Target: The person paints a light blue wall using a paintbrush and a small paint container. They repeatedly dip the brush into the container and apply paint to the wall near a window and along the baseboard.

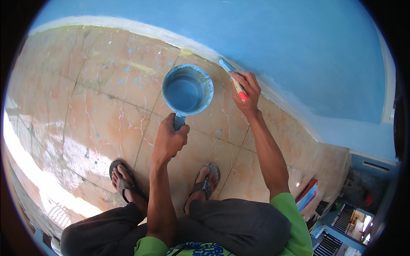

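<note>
My left hand (pixel 169 137) grips the handle of a round dipper (pixel 188 89), which holds blue paint and has paint-crusted walls. In my right hand (pixel 246 89) is a paintbrush (pixel 237 85) with a pale handle and a red end. Its blue-coated bristles touch or nearly touch the bottom of the wall (pixel 288 54), at the edge of the blue paint. A whitish band (pixel 153 32) runs along the wall's foot, between the blue area and the floor. The dipper is held over the floor, left of the brush.
Tiled floor (pixel 109 118) spattered with blue drops lies below. My sandalled feet (pixel 206 180) rest on it beneath my bent knees. Bright sunlight falls at the lower left. At the lower right are a red and blue flat object (pixel 307 194), a doorway and slatted dark items (pixel 344 217).
</note>
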Demonstrator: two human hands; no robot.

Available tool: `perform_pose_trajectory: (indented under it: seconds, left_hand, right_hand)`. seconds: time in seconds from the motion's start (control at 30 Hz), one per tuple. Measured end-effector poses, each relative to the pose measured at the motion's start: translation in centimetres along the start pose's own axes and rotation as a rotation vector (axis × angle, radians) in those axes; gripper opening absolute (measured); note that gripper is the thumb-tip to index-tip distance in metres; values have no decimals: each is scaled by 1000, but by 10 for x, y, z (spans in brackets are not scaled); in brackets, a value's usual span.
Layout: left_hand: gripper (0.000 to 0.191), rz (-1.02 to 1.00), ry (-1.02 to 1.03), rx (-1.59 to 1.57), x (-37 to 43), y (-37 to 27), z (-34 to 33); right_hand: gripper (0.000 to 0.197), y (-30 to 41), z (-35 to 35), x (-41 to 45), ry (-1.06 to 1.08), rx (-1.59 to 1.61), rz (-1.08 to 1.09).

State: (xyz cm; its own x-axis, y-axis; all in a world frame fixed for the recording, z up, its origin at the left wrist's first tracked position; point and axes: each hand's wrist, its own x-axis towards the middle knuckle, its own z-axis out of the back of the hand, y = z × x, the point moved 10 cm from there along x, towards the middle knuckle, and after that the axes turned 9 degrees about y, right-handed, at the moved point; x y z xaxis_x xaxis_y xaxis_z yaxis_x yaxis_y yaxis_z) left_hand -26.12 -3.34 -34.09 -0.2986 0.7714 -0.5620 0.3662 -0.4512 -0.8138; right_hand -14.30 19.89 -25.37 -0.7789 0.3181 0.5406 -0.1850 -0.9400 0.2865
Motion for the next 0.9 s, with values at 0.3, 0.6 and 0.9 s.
perform_pose_trajectory:
  seconds: [0.3,0.6,0.9]
  left_hand:
    - [25,14,26,-5,-1,5,-3]
    - [24,-21,-18,31,-7,7,7]
    - [26,-31,10,35,-6,7,7]
  right_hand:
    - [47,-27,16,-7,36,-295,-153]
    - [50,-1,9,6,87,-141,28]
    - [51,-39,39,-26,152,-273,-60]
